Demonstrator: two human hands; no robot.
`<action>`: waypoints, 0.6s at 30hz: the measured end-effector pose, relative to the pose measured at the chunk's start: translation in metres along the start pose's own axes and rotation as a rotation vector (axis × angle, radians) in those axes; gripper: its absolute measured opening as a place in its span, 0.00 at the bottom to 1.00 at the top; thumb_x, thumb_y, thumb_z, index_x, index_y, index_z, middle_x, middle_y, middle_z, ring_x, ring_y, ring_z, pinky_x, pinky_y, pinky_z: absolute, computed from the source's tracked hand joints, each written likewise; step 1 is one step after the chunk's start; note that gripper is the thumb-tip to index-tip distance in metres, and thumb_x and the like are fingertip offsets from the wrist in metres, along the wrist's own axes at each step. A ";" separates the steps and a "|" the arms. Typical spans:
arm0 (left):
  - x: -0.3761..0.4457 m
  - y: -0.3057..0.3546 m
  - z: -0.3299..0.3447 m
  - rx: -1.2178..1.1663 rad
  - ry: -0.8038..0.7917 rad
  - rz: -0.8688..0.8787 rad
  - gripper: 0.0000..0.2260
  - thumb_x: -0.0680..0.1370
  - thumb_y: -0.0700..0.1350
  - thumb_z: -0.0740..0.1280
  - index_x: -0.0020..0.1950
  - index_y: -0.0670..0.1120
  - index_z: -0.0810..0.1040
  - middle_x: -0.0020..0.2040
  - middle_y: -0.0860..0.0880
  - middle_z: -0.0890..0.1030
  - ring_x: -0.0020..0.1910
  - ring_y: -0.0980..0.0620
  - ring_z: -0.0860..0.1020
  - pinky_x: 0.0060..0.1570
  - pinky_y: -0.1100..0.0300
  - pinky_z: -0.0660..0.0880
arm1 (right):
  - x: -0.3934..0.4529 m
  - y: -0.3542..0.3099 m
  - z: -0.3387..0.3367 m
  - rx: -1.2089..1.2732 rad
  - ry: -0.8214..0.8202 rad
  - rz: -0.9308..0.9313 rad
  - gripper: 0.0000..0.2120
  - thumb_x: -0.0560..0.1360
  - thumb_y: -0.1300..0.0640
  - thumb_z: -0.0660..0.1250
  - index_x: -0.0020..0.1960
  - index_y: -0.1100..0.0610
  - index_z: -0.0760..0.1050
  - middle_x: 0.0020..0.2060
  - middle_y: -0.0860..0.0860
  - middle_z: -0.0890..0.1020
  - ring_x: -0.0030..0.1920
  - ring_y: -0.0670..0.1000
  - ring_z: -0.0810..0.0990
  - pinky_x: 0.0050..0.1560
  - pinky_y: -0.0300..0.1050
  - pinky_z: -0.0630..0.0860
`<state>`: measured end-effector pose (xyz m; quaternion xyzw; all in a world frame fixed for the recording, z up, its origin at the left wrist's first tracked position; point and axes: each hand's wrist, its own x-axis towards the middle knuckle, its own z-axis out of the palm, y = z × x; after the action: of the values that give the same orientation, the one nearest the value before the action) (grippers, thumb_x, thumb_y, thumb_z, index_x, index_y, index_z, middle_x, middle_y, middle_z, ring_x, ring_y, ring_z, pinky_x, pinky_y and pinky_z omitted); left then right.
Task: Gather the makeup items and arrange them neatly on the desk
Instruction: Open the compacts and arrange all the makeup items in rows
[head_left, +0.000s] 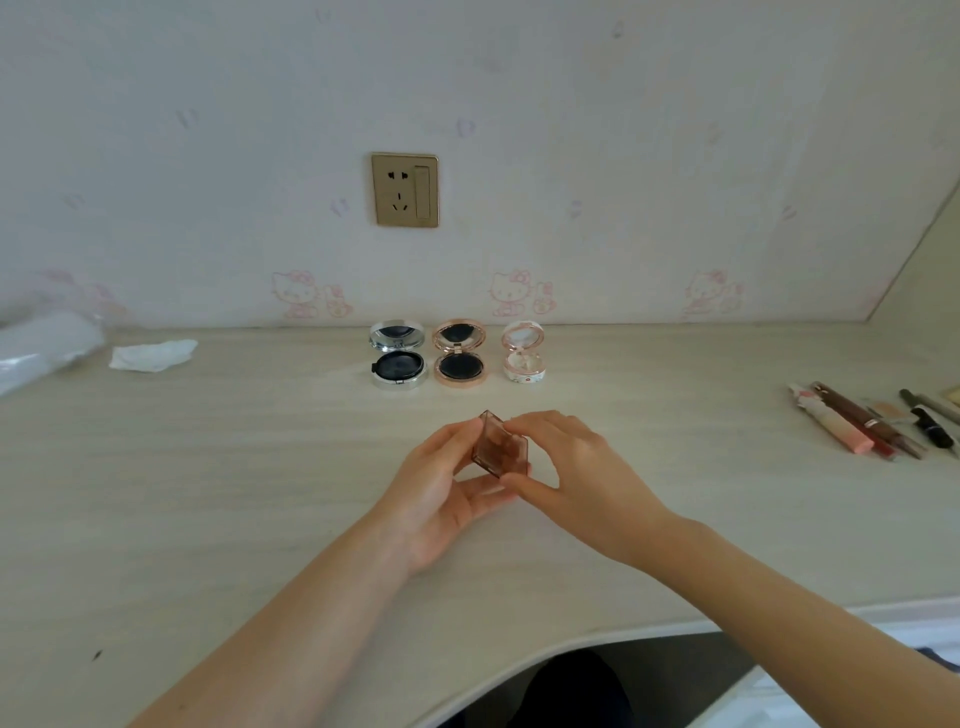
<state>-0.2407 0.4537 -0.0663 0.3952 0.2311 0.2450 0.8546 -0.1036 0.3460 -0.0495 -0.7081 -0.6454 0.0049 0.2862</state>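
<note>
A small translucent brown square case (497, 450) is held above the middle of the desk (208, 467). My left hand (441, 493) cups it from the left and below, and my right hand (566, 467) pinches its right side between thumb and fingers. Three open compacts stand in a row at the back by the wall: a silver one (398, 355), a rose-gold one (460, 354) and a white-and-pink one (523, 353). Several lipsticks and pencils (872, 423) lie in a loose group at the far right.
A crumpled white tissue (151, 355) and a clear plastic bag (41, 348) lie at the back left. A gold wall socket (405, 189) is above the compacts. The desk's curved front edge (571, 639) runs below my arms.
</note>
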 end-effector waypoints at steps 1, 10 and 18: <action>0.000 0.000 -0.001 0.007 -0.004 0.009 0.14 0.77 0.47 0.68 0.57 0.38 0.78 0.53 0.36 0.82 0.52 0.32 0.80 0.51 0.43 0.79 | 0.001 -0.002 0.000 -0.009 -0.001 -0.002 0.23 0.74 0.47 0.68 0.67 0.49 0.70 0.60 0.43 0.75 0.61 0.46 0.72 0.60 0.41 0.70; -0.003 0.000 -0.005 0.058 0.016 0.029 0.18 0.72 0.49 0.71 0.55 0.37 0.80 0.53 0.38 0.82 0.51 0.35 0.81 0.52 0.44 0.79 | 0.007 -0.007 0.000 0.030 -0.032 0.033 0.21 0.71 0.45 0.71 0.61 0.49 0.73 0.55 0.44 0.77 0.55 0.45 0.77 0.54 0.44 0.75; -0.007 0.004 -0.007 0.032 0.069 -0.045 0.18 0.72 0.48 0.70 0.56 0.37 0.81 0.53 0.39 0.83 0.49 0.35 0.82 0.44 0.48 0.80 | 0.015 0.000 -0.017 0.252 -0.182 0.095 0.14 0.73 0.48 0.70 0.58 0.45 0.78 0.51 0.37 0.81 0.53 0.35 0.78 0.53 0.32 0.75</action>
<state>-0.2516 0.4557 -0.0661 0.3949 0.2733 0.2354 0.8449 -0.0945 0.3533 -0.0302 -0.6930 -0.6287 0.1637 0.3125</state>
